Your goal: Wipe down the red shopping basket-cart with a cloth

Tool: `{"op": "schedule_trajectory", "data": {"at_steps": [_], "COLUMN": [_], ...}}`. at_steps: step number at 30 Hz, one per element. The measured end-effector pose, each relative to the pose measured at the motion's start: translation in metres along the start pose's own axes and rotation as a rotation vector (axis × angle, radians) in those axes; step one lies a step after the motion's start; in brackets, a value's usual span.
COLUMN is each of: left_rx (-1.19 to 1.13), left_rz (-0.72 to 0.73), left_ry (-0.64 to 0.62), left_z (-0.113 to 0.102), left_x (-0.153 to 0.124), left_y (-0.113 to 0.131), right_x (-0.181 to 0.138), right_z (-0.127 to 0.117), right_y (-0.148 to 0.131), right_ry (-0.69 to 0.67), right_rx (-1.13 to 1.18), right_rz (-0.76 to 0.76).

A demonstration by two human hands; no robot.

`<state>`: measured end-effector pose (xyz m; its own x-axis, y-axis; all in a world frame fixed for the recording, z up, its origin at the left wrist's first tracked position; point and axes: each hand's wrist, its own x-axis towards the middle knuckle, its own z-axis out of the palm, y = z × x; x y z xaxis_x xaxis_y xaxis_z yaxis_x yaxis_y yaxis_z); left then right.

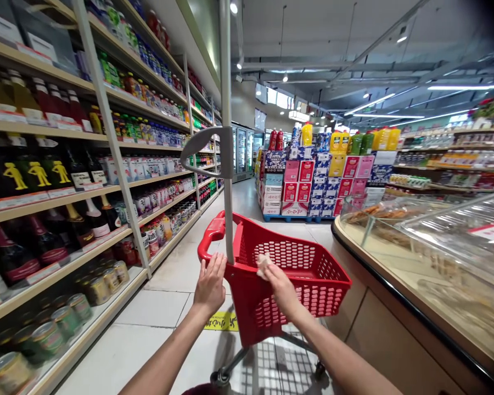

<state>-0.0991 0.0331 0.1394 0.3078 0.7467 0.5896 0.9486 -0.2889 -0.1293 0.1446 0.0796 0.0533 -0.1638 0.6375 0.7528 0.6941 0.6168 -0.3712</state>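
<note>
A red plastic shopping cart (267, 323) stands in front of me, its perforated basket on a metal wheeled frame. My left hand (211, 281) lies on the near left corner, by the red handle (206, 247), fingers stretched out flat over the edge. In my right hand (280, 285) is a crumpled whitish tissue (264, 263), pinched in the fingers and touching the basket's near rim. A grey pole (226, 203) with a looped grey grip (195, 149) rises from the cart between handle and basket. No goods show in the visible part of the basket.
Shelves of bottles and cans (119, 137) run along the left. A glass-topped food counter (395, 241) curves close on the right. Ahead, stacked drink cartons (298, 186) stand on blue pallets. A yellow floor sticker (220, 321) lies beside the cart.
</note>
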Motion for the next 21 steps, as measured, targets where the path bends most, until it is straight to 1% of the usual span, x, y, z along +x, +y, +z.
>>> {"op": "schedule_trajectory", "data": {"at_steps": [2,3,5,7,9,10,11,12,14,16,17,18,21], "left_rx": [-0.004,-0.003,-0.005,-0.017,-0.024,-0.022,-0.017,-0.011,0.005,0.026,0.035,0.039,0.031], "left_rz": [-0.010,-0.023,-0.011,0.076,0.150,0.160,0.160,0.158,0.164,0.143,0.123,0.111,0.123], "left_ry": [0.034,0.070,0.148,0.164,0.114,0.082,0.053,0.030,-0.003,-0.006,0.001,0.009,0.030], "left_z": [0.000,0.001,0.005,0.011,0.019,0.022,0.025,0.028,0.031,0.033,0.033,0.034,0.035], "left_x": [-0.001,-0.002,-0.003,-0.004,-0.002,0.000,0.001,0.003,0.006,0.008,0.009,0.009,0.010], "left_y": [0.002,0.007,0.022,0.041,0.055,0.058,0.060,0.060,0.058,0.056,0.056,0.057,0.056], "right_x": [-0.007,-0.010,-0.013,-0.014,-0.016,-0.020,-0.024,-0.030,-0.043,-0.052,-0.056,-0.058,-0.060], "right_z": [-0.019,-0.024,-0.024,-0.015,-0.012,-0.017,-0.025,-0.037,-0.061,-0.076,-0.079,-0.078,-0.071], "right_y": [0.022,0.027,0.024,0.014,0.014,0.022,0.034,0.051,0.085,0.108,0.112,0.112,0.108], "right_ry": [0.033,0.055,0.063,0.028,-0.021,-0.026,-0.017,0.005,0.068,0.094,0.083,0.057,-0.034], "right_rx": [-0.056,-0.082,-0.108,-0.094,-0.049,-0.037,-0.050,-0.070,-0.205,-0.267,-0.272,-0.251,-0.139], "right_rz": [0.102,0.145,0.182,0.144,0.068,0.066,0.105,0.169,0.391,0.495,0.501,0.466,0.295]}}
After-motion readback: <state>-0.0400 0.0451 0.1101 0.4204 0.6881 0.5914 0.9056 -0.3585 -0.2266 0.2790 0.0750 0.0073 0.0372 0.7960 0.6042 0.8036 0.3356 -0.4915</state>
